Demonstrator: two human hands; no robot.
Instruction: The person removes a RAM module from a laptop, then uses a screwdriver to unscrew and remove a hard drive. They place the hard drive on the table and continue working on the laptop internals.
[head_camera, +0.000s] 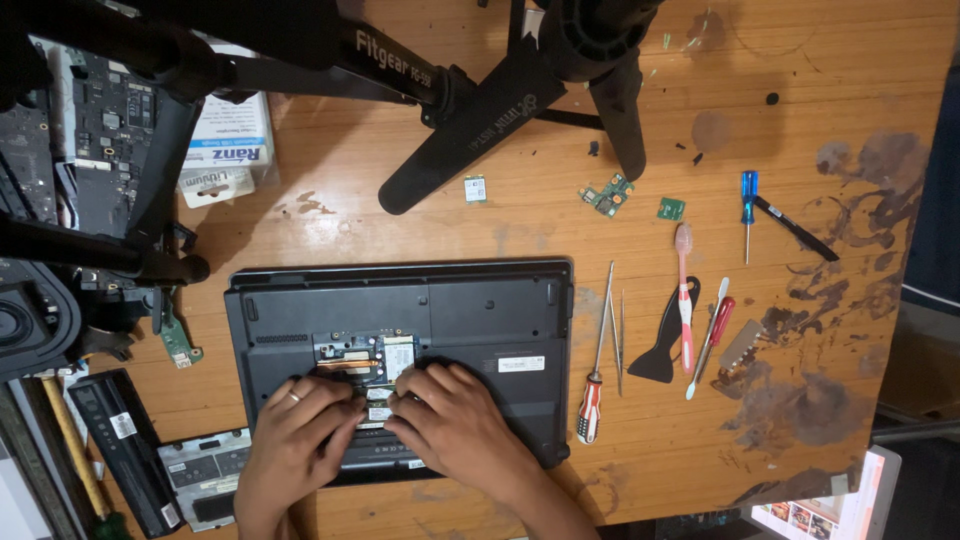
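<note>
A black laptop (480, 310) lies upside down on the wooden table (820, 150), with a small bay open in its underside showing circuit boards (352, 350). My left hand (290, 440) rests on the near edge of the laptop, fingers curled beside the open bay. My right hand (455, 420) lies next to it, fingertips pressing on the parts just below the bay. What the fingers grip is hidden under both hands.
Right of the laptop lie a red-handled screwdriver (596, 370), tweezers (621, 340), a toothbrush (685, 295), a black pry tool (665, 345) and a blue screwdriver (748, 205). Small green boards (608, 193) sit further back. Black tripod legs (480, 120) cross the top. A battery (120, 440) and a removed cover (205, 465) lie left.
</note>
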